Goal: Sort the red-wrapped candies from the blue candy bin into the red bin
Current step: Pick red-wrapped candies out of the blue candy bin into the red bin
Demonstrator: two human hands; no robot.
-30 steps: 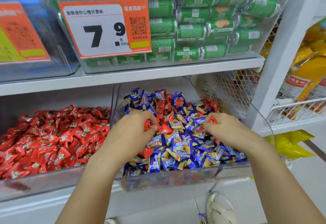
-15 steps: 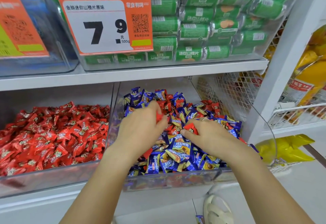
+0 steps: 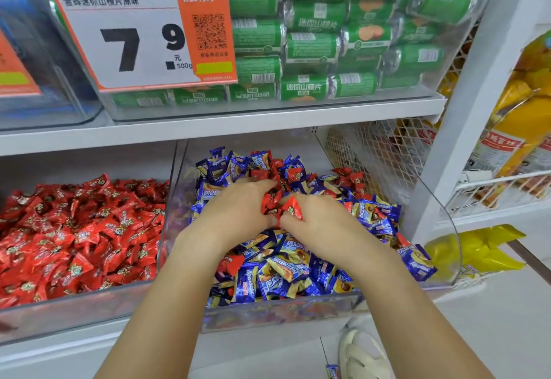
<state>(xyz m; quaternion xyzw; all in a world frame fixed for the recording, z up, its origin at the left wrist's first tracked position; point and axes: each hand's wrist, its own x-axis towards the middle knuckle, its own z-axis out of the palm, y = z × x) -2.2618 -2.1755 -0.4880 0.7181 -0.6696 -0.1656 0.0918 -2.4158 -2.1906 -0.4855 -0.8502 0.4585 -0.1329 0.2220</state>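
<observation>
left hand (image 3: 238, 214): curled round red-wrapped candies (image 3: 269, 199) over middle of blue candy bin (image 3: 283, 316) | right hand (image 3: 316, 223): pinching one red candy (image 3: 292, 206), fingertips meeting the left's | red bin (image 3: 74, 313): just beside, at left, full

Retail shop, bulk-sweets aisle. White shelving (image 3: 226, 126) carries clear plastic display bins in 2 tiers. On the upper tier, a bin of green-wrapped roll packs (image 3: 334, 47) bears an orange-and-white price card (image 3: 140, 35) printed with 7.9 per 500g, a QR code and Chinese product text; a second orange card (image 3: 15, 74) shows at the far left. On the lower tier, a bin of red-wrapped candies (image 3: 74, 235) stands just beside a bin of mostly blue-wrapped candies (image 3: 298, 271), sold loose. To the right, a white wire basket (image 3: 504, 190) holds yellow packaged goods (image 3: 524, 119).
</observation>
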